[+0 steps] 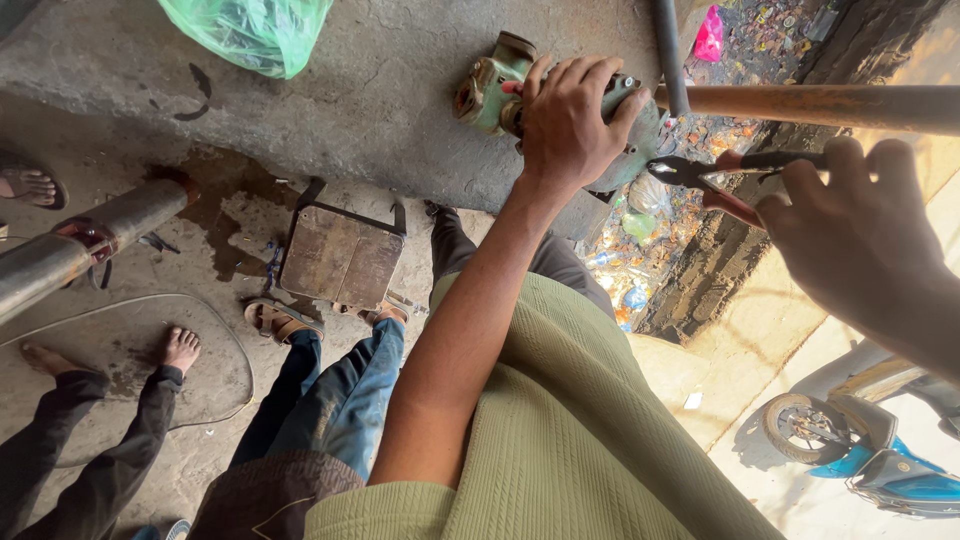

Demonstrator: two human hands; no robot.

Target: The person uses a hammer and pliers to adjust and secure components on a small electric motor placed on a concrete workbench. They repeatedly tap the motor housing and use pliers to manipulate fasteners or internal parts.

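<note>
On the concrete ledge (330,110), near its edge, a green motor (500,85) is gripped by the left hand (570,125), fingers spread; red-handled pliers (720,172) are clasped in the right hand (850,230). A green bag (250,30) lies apart.

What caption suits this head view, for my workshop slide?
Left hand steadies a green motor on concrete while right hand holds pliers.

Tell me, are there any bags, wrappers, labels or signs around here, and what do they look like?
Green plastic bag: top left on the concrete, thin, crumpled, translucent.
Pink wrapper: top edge, right of the grey pipe, small, crumpled.
Litter: mixed coloured scraps in the drain below the pliers.
No signs or screens.
</note>
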